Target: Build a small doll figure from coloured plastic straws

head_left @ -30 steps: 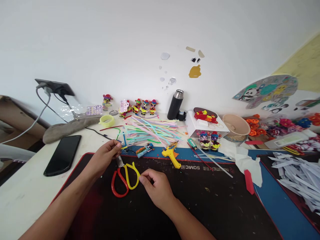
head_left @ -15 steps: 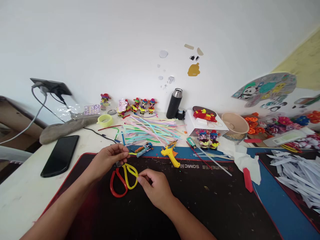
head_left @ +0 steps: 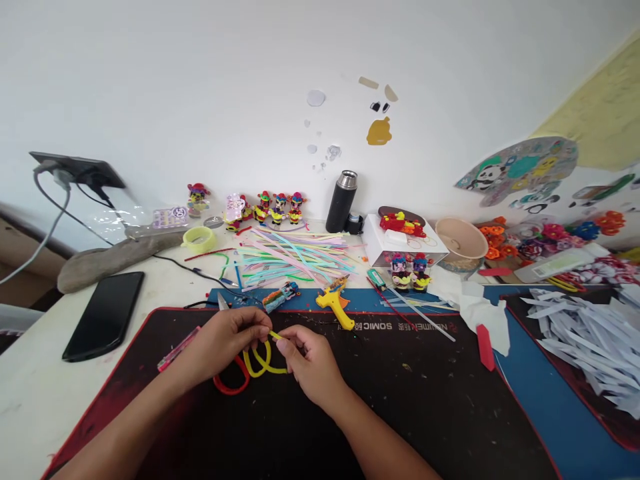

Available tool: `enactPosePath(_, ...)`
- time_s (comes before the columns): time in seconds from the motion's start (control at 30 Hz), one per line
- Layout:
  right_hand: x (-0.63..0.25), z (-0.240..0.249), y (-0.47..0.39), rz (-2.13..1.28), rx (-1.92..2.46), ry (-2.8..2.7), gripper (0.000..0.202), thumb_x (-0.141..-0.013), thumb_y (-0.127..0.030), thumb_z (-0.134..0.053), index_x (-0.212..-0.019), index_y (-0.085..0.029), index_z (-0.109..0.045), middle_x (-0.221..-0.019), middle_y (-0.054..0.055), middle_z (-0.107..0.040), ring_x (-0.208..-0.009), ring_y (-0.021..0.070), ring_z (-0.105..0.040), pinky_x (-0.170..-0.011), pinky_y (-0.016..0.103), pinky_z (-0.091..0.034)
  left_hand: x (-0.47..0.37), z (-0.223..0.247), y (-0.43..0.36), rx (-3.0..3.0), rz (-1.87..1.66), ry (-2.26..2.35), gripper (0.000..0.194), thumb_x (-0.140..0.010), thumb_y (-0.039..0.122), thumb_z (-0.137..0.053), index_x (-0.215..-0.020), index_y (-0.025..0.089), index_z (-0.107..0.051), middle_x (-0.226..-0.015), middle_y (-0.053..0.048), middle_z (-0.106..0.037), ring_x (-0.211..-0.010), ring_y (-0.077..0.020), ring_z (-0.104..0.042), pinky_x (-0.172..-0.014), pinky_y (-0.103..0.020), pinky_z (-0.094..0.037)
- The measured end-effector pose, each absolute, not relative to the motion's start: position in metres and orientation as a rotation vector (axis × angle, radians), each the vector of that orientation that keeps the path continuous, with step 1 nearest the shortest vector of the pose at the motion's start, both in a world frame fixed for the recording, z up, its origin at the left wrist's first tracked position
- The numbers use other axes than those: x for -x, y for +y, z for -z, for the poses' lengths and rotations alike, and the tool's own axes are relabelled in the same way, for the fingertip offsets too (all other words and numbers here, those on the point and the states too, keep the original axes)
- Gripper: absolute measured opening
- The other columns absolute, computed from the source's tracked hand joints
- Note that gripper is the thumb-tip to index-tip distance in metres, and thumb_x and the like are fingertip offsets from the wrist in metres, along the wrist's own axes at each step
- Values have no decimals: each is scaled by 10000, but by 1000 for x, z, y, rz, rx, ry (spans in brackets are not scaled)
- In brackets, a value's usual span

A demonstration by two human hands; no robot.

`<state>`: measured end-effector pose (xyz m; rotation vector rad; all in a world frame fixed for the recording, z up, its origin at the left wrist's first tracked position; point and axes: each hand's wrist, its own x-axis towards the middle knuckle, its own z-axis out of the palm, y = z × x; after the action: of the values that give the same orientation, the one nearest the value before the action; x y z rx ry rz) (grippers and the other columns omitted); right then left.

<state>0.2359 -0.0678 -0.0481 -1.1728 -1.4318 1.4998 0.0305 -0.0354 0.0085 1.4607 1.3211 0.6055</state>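
Yellow, slender, fuzzy-looking strip (head_left: 275, 335), much like a pipe cleaner, bridges the small gap between two bare hands. It is held above a black mat edged in red (head_left: 400, 400), left of the mat's middle and nearer its far edge; the mat lies on a white counter (head_left: 30, 413).

The left hand (head_left: 237, 340) pinches the strip between thumb and forefinger, and the right hand (head_left: 311, 357) pinches it a little further along. Each grip uses only the fingertips, probably because so thin a piece bends easily and needs steadying from both sides.

Below the hands, scissors with one red and one yellow handle loop (head_left: 234, 392) rest on the mat, handles towards the person, apparently for easy pick-up. The left hand hides part of the blades. Another yellow curve crosses near the handles; whether it belongs to the strip, I cannot tell.

A yellow plastic glue gun (head_left: 339, 308) lies across the mat's far edge, its handle turned inward, presumably for reach. Left of it lies a small orange and light-blue figure (head_left: 279, 298). Towards the counter's wall edge spreads a loose heap of pastel strips (head_left: 295, 257), perhaps set back to leave the hands room.
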Motion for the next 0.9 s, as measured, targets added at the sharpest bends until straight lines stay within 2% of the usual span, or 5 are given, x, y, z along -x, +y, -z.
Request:
enactPosePath(0.17,-236,46,-68,-1470,1203,-1480,370,-1001,-527,-608,-948,-186,-744,-584,-40,-540,-519,115,-490,-515,224,-370,-38,-10,-40,-1605,-554,1331,238,-847,446,-646,-754,256,-754,-681,-3,-683,-628,-207,-594,-562,-272,-426)
enactPosePath(0.27,-237,46,-68,-1477,1225,-1483,354,-1009,-509,-597,-950,-191,-742,-556,-44,-537,-499,116,-484,-509,223,-370,-35,-8,-37,-1584,-574,1335,312,-877,530,-636,-816,257,-774,-717,-14,-724,-660,-227,-641,-589,-284,-468)
enactPosePath(0.37,-237,47,-67,-1474,1237,-1488,317,-1004,-469,-609,-921,-188,-732,-570,-41,-551,-495,113,-497,-511,222,-370,-27,-4,-28,-1568,-673,1444,414,-906,618,-594,-931,252,-787,-843,-40,-797,-786,-267,-721,-694,-310,-527)
enactPosePath(0.7,-235,40,-64,-1596,1198,-1275,415,-960,-575,-641,-883,-171,-692,-507,-69,-510,-391,80,-401,-433,212,-310,-29,28,-10,-2056,-583,1728,430,-885,547,-659,-1147,220,-758,-1170,-156,-781,-1121,-388,-699,-988,-452,-501)
enactPosePath(0.9,-234,39,-59,-1624,1175,-1171,506,-910,-670,-664,-890,-166,-695,-493,-80,-498,-371,71,-377,-401,204,-277,-33,36,-2,-2102,-566,1760,345,-933,485,-582,-1058,224,-769,-1091,-145,-798,-1051,-353,-717,-926,-408,-517)
